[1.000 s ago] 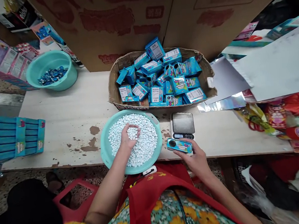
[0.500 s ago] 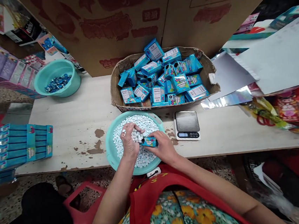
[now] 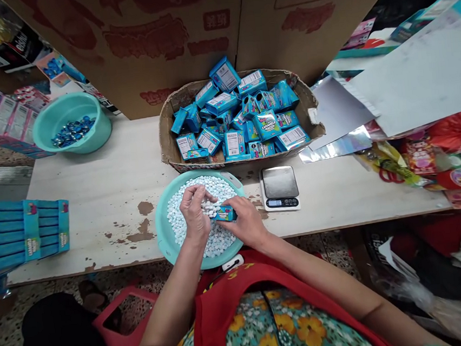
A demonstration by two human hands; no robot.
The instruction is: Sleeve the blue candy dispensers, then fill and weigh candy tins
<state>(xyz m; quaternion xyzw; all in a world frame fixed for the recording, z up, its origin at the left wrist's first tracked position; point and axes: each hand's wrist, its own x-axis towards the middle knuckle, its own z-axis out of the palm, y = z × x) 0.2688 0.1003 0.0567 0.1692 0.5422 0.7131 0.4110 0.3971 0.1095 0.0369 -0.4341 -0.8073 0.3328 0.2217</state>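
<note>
My right hand (image 3: 246,221) is closed around a small blue candy box (image 3: 225,213), held on its side over a turquoise basin (image 3: 164,239). White candies (image 3: 218,242) fill much of that basin. At the box's left end, my left hand (image 3: 195,211) is cupped with its fingers curled around several white candies (image 3: 209,207). The box's left end is partly covered by this hand and the candies.
Behind the basin stands a cut cardboard box (image 3: 166,146) full of blue candy boxes. A kitchen scale (image 3: 280,187) sits to the right. At left are a turquoise bowl (image 3: 103,125) with blue-wrapped candies and stacked blue cartons (image 3: 28,230). Papers (image 3: 417,79) lie at right.
The whole view has shifted slightly, moving most things leftward in the picture. My left fingers have closed in a little more at the box's end. My right hand still holds the box.
</note>
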